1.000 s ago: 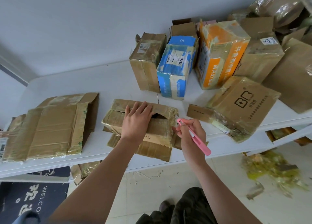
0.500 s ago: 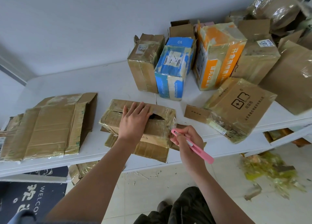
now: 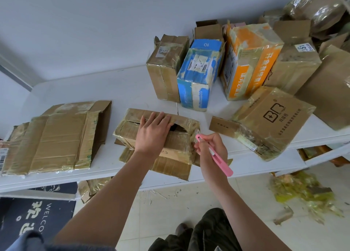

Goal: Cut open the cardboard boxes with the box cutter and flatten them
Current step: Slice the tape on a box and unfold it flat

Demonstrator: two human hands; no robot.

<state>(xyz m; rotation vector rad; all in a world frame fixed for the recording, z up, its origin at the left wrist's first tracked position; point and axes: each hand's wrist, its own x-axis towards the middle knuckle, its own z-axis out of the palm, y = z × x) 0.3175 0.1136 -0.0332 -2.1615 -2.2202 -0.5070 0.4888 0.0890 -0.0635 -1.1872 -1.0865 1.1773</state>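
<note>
A small taped cardboard box point(image 3: 176, 142) lies on the white table point(image 3: 79, 87) near the front edge, its top seam partly gaping. My left hand point(image 3: 154, 132) presses flat on its top with straight fingers. My right hand point(image 3: 211, 146) grips a pink box cutter point(image 3: 217, 158), its tip at the box's right end. A flattened box point(image 3: 51, 137) lies at the left.
Several unopened boxes stand at the back right: a brown one point(image 3: 166, 69), a blue one point(image 3: 198, 76), an orange one point(image 3: 250, 61) and a tipped brown box with a logo point(image 3: 272, 122). Tape scraps point(image 3: 303, 195) litter the floor. A dark mat point(image 3: 34, 216) lies below left.
My right hand has drawn the cutter slightly down along the box's right end. My left hand stays pressed on the box top.
</note>
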